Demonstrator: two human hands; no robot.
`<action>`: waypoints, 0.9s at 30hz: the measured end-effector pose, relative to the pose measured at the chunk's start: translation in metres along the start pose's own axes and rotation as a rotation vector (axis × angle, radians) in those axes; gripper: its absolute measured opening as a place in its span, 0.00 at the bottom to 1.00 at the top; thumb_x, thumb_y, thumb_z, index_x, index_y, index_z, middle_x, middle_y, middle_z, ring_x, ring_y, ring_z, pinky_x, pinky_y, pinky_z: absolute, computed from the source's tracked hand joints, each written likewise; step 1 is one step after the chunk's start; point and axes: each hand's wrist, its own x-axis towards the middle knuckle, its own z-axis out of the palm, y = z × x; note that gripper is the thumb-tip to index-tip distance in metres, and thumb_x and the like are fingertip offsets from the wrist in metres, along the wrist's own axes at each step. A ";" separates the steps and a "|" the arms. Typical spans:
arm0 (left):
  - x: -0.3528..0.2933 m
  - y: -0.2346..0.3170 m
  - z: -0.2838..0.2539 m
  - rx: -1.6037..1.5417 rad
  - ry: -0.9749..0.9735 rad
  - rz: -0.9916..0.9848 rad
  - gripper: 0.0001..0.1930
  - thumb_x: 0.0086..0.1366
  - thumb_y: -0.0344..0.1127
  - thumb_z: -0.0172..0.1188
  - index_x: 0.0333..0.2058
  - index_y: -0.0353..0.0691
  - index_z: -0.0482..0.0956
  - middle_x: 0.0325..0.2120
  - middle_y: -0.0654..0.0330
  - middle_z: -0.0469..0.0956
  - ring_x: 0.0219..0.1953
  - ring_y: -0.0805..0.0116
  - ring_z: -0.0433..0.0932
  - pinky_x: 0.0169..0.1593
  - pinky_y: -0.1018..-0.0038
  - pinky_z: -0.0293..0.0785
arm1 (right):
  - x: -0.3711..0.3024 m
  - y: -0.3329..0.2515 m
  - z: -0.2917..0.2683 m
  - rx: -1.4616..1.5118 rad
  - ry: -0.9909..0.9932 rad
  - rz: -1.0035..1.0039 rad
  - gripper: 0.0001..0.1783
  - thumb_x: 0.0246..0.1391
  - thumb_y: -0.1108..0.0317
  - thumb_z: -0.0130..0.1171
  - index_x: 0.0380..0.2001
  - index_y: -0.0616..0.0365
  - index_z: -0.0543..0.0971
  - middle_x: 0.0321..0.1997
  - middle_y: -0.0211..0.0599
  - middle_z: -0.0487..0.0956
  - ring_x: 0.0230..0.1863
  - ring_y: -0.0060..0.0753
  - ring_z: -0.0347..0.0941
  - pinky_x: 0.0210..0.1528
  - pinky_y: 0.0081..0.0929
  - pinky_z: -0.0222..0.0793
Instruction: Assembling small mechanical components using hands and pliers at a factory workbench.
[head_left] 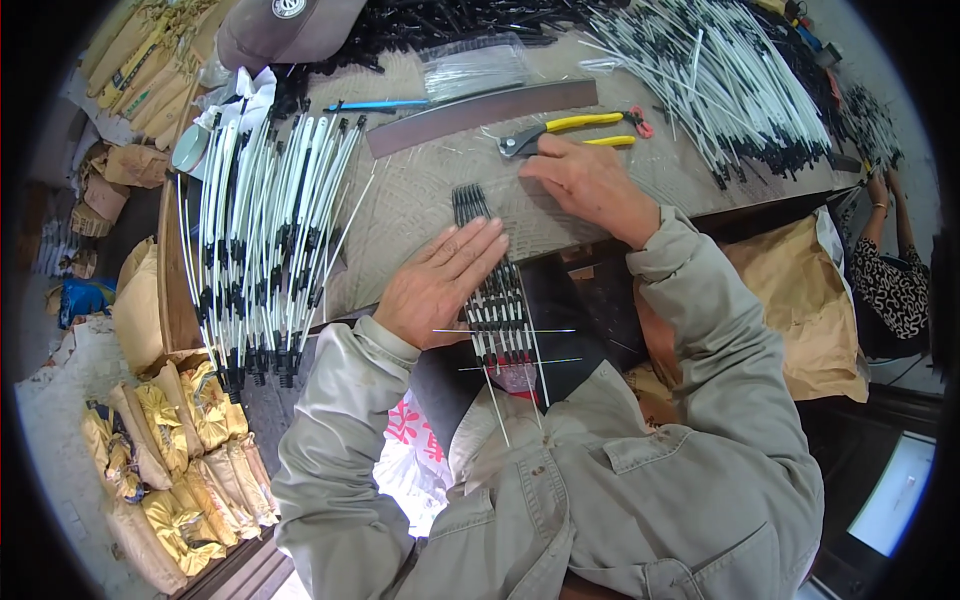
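Black and white slender rods lie side by side in a flat row, the upper end over the worktop, the lower end reaching past its edge toward the lap. Two thin wires cross the row and jut out on both sides. The left hand lies over the row, fingers straight and close together; whether its thumb grips beneath, I cannot tell. The right hand hovers just below the yellow-handled pliers, fingers curled narrow; I cannot tell whether they pinch anything.

Lifting or twisting the left hand could let the rods fan apart, since that hand seems to steady them. A sleeve might snag a jutting wire and drag the row crooked. The overhanging end looks likeliest to sag, and a careless right-hand sweep could knock the pliers.
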 end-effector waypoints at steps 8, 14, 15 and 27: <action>-0.001 -0.001 0.001 0.032 -0.004 0.002 0.49 0.42 0.57 0.52 0.62 0.36 0.53 0.63 0.51 0.54 0.65 0.54 0.52 0.65 0.61 0.48 | -0.001 0.002 -0.002 -0.066 -0.045 0.029 0.07 0.46 0.72 0.54 0.32 0.52 0.76 0.27 0.34 0.69 0.30 0.40 0.71 0.28 0.34 0.65; -0.001 -0.001 0.002 0.038 0.000 -0.004 0.48 0.43 0.56 0.52 0.62 0.36 0.53 0.62 0.51 0.54 0.65 0.55 0.52 0.65 0.61 0.48 | 0.001 0.003 0.000 -0.051 -0.020 0.005 0.08 0.46 0.73 0.54 0.33 0.51 0.76 0.28 0.34 0.69 0.30 0.40 0.71 0.30 0.34 0.65; -0.001 -0.001 0.003 0.048 0.003 -0.001 0.48 0.43 0.57 0.52 0.62 0.36 0.53 0.62 0.51 0.54 0.65 0.55 0.52 0.65 0.61 0.48 | 0.001 0.003 0.000 -0.050 -0.021 0.004 0.08 0.46 0.73 0.54 0.33 0.51 0.76 0.28 0.34 0.69 0.30 0.40 0.71 0.30 0.34 0.65; 0.001 -0.001 0.001 0.057 0.000 -0.003 0.45 0.50 0.61 0.48 0.61 0.35 0.54 0.62 0.50 0.55 0.64 0.54 0.54 0.64 0.62 0.50 | 0.000 0.006 0.003 -0.085 -0.001 -0.002 0.06 0.48 0.70 0.53 0.32 0.50 0.76 0.29 0.32 0.69 0.30 0.39 0.71 0.29 0.34 0.65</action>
